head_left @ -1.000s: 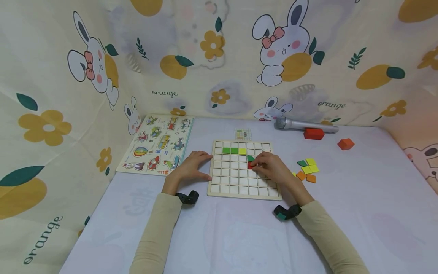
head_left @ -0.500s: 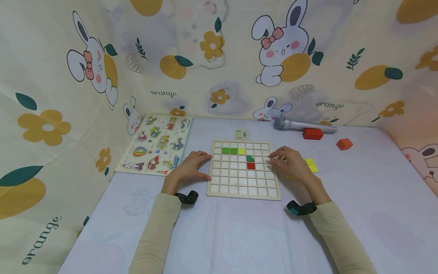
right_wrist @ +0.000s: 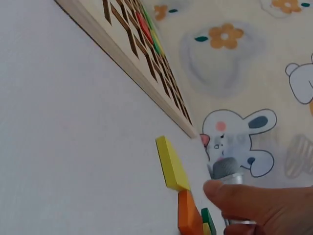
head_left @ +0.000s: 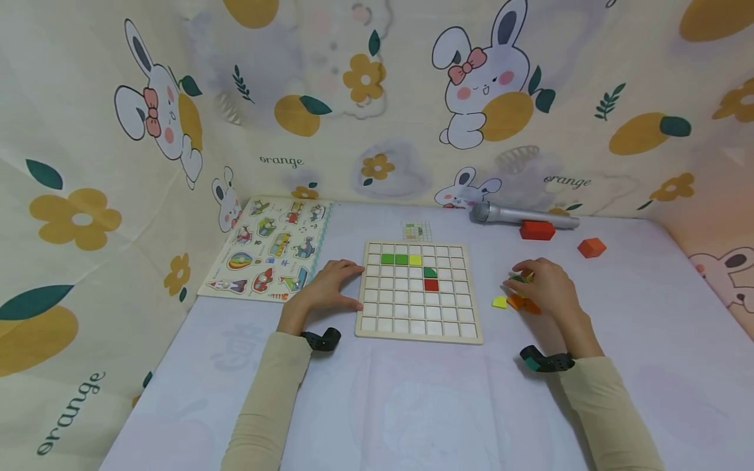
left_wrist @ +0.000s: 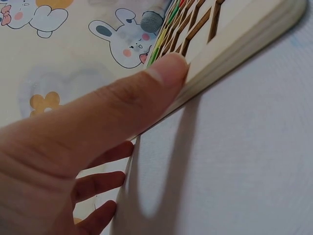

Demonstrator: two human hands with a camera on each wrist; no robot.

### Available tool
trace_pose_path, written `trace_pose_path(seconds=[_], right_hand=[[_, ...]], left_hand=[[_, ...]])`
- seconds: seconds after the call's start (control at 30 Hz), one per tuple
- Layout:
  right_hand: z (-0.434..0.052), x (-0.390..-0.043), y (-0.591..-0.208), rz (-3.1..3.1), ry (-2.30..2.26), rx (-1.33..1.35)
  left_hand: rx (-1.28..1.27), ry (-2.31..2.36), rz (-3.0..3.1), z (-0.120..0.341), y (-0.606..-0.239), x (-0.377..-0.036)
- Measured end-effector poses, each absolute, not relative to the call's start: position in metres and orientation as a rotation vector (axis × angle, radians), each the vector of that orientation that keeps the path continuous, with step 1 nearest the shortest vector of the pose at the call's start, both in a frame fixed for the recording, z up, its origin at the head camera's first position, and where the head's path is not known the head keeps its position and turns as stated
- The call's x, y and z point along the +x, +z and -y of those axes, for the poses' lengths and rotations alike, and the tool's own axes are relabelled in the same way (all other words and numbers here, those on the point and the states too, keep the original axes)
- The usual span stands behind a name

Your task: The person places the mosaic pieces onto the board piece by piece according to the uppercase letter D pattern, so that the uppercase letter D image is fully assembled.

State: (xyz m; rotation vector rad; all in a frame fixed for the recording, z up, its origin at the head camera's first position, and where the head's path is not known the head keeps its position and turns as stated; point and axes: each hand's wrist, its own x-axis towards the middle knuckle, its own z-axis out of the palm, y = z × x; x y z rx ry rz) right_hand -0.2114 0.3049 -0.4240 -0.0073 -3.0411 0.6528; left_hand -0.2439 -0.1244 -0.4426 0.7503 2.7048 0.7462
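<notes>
Left hand (head_left: 330, 286) flat, fingers relaxed against the board's (head_left: 419, 333) left edge. Right hand (head_left: 544, 286) arched, fingers curled over loose tiles (head_left: 520, 302); grip unclear.

Left hand (head_left: 330, 288) lies flat, fingers straight; right hand (head_left: 544, 288) arches forward, fingers seemingly curled, grip unclear.

Child's play corner, home-like: bunny-and-orange printed cloth (head_left: 377, 98) is hanging round a covered table (head_left: 412, 405), with a vehicle peg puzzle (head_left: 271, 247), wooden grid board (head_left: 419, 293) and toy microphone (head_left: 518, 214) lying about.
</notes>
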Motion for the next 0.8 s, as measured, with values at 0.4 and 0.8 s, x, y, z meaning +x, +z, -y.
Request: trace_pose_path(seconds=[0.4, 0.8], right_hand=[[-0.309, -0.2129, -0.4303, 3.099, 0.64, -0.164], [-0.3009, -0.2177, -0.4325, 3.061, 0.739, -0.006]], left_hand=[[0.759, 0.758, -2.702, 0.1255, -0.4456, -0.2449], [0.771, 0.757, -2.707, 0.1257, -0.4443, -0.244]])
